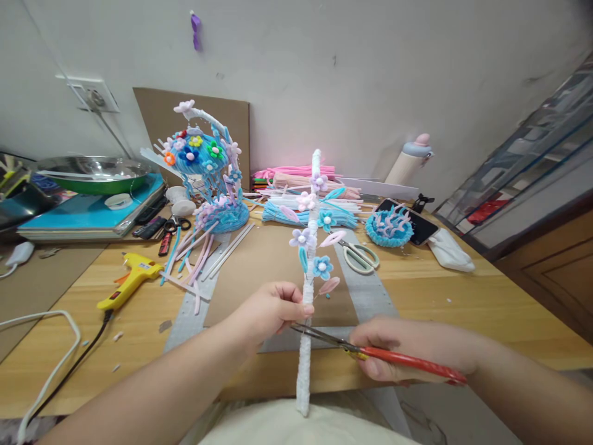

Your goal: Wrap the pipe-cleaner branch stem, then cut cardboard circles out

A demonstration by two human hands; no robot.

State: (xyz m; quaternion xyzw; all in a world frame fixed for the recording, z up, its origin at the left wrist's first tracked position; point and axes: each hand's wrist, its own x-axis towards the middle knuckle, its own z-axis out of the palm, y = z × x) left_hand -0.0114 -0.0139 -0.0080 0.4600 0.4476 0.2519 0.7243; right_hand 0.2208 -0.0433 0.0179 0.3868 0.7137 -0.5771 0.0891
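Observation:
Between finger and thumb, my left hand (273,312) pinches a white wrapped stem (304,368) just below its flowers. The stem stands nearly upright, its lower end close to my clothing. Fuzzy flowers and leaves grow along its upper part, among them a blue flower (323,267), a lilac flower (301,238) and a pink leaf (330,285). My right hand (403,346) is closed around red-handled needle-nose pliers (412,361). Their thin jaws cross the stem right under my left fingers; whether they grip anything there I cannot tell.
A blue jellyfish-like flower ornament (199,157) stands at back left, near a yellow glue gun (132,278). Pipe cleaner bundles (310,213) lie behind the brown board (259,259). On the right are scissors (359,256), a blue fuzzy piece (389,227), a phone (421,227) and a bottle (410,162).

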